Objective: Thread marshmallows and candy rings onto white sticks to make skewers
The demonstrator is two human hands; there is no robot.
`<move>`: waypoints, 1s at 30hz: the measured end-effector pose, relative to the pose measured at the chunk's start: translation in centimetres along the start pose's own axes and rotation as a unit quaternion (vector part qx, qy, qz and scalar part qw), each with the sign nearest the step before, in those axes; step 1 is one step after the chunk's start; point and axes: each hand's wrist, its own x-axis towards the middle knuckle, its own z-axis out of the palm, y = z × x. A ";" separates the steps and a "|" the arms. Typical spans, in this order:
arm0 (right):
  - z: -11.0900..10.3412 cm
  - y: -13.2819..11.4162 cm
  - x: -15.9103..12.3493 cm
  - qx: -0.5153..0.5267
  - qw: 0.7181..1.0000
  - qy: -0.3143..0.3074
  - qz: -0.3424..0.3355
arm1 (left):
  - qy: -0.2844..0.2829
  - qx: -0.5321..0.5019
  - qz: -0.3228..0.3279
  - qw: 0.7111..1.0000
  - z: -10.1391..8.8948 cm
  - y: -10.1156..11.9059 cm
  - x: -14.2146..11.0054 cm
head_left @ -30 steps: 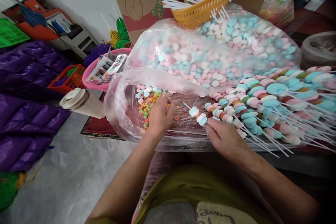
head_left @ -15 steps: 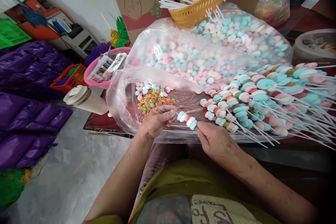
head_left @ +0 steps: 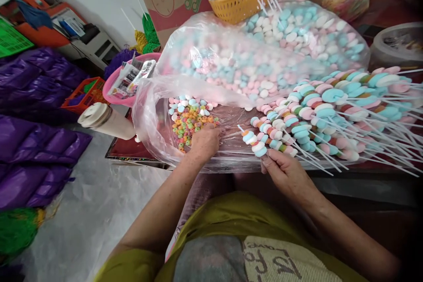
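Observation:
My right hand [head_left: 283, 166] is closed around the lower end of a marshmallow skewer [head_left: 255, 143]. Blue and white marshmallows and small coloured gummy rings are threaded on its white stick, whose bare tip points up and left. My left hand [head_left: 205, 142] is down at the right edge of a pile of orange, green and red gummy rings [head_left: 189, 128]; its fingertips are mostly hidden behind the back of the hand. Loose marshmallows [head_left: 181, 105] lie just beyond the rings. Right of the held skewer is a heap of finished-looking marshmallow skewers [head_left: 317, 114].
A big clear bag of marshmallows [head_left: 228, 61] fills the table's back. On it rests a yellow basket [head_left: 251, 2] of white sticks. To the left stand a lidded cup [head_left: 109, 122] and a pink basin [head_left: 114, 90] with packets. A round clear tub [head_left: 396, 48] is at right.
My left hand has left the skewer's tip and come down by the gummy rings. My right hand has shifted right with the skewer, tilting it more upright. An orange ring now shows near its tip.

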 end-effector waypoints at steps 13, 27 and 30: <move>2.3 -2.0 1.6 -0.194 0.977 -0.041 -0.080 | -0.022 -0.678 -0.188 0.710 -0.8 -1.1 -2.5; 3.8 -1.8 1.8 -0.160 0.971 0.064 -0.164 | -0.017 -0.808 -0.231 0.542 -0.3 -0.8 -2.3; 3.7 -2.0 2.2 -0.154 0.969 0.081 -0.176 | -0.007 -0.818 -0.235 0.525 -0.5 -0.8 -2.2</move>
